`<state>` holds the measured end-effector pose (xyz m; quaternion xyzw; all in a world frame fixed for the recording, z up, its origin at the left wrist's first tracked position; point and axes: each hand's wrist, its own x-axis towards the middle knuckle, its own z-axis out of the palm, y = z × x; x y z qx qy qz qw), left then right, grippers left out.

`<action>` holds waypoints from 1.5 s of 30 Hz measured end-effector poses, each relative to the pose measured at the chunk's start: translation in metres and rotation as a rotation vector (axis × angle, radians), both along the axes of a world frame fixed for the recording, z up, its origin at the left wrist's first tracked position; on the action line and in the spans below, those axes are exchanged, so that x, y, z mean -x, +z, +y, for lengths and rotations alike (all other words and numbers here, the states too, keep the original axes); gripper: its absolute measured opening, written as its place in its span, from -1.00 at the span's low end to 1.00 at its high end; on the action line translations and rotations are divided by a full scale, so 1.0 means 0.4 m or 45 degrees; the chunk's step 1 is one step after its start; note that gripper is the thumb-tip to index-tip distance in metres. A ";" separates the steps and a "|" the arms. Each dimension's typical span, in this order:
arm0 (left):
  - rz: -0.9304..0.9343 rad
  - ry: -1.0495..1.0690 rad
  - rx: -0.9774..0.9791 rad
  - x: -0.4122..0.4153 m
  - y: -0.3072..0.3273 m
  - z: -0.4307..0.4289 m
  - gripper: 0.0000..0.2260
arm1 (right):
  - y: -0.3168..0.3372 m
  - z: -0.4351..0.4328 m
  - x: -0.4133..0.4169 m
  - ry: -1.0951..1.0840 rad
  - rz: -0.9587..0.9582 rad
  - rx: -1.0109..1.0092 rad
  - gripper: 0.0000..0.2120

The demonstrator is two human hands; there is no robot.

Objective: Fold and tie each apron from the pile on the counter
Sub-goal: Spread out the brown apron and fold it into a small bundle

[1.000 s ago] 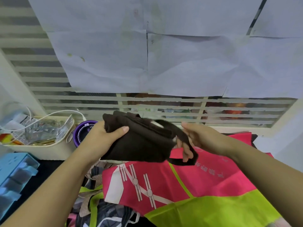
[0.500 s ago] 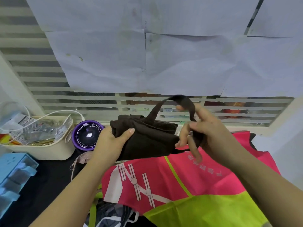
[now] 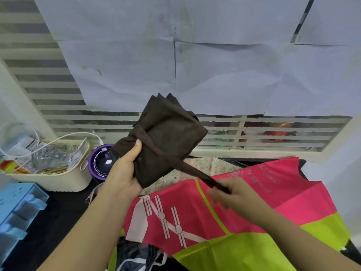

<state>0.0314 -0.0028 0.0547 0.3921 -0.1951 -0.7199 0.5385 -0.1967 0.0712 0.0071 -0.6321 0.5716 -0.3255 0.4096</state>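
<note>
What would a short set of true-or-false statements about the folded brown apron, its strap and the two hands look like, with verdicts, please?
1. The left hand grips the folded brown apron. True.
2. The brown apron lies flat on the counter. False: it is held up above the pile.
3. The right hand pinches the strap, which runs across the bundle. True.
4. The pink and green apron hangs over the left arm. False: it lies on the pile below the hands.
5. A purple container stands beside the cream basket. True.
</note>
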 end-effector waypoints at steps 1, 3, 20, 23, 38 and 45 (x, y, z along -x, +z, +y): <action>0.011 0.004 -0.012 -0.003 -0.001 0.002 -0.82 | 0.005 -0.008 0.011 -0.116 -0.229 -0.023 -0.74; 0.039 0.026 -0.048 -0.008 -0.006 0.001 -0.83 | 0.015 -0.016 0.028 -0.302 -0.911 -0.122 -0.68; 0.024 -0.011 -0.074 0.028 -0.039 0.019 -0.84 | 0.015 -0.034 0.011 -0.126 -1.298 -0.393 -0.54; -0.101 -0.063 0.057 0.015 -0.034 0.016 -0.81 | 0.012 -0.037 0.034 0.080 -0.454 -0.486 -0.64; -0.761 -0.267 0.431 0.002 -0.015 0.030 -0.68 | 0.151 -0.053 -0.018 0.040 -0.179 -0.094 -0.62; -0.444 -0.664 0.310 -0.011 -0.027 0.053 -0.52 | 0.159 -0.041 -0.007 -0.045 -0.167 0.016 -0.83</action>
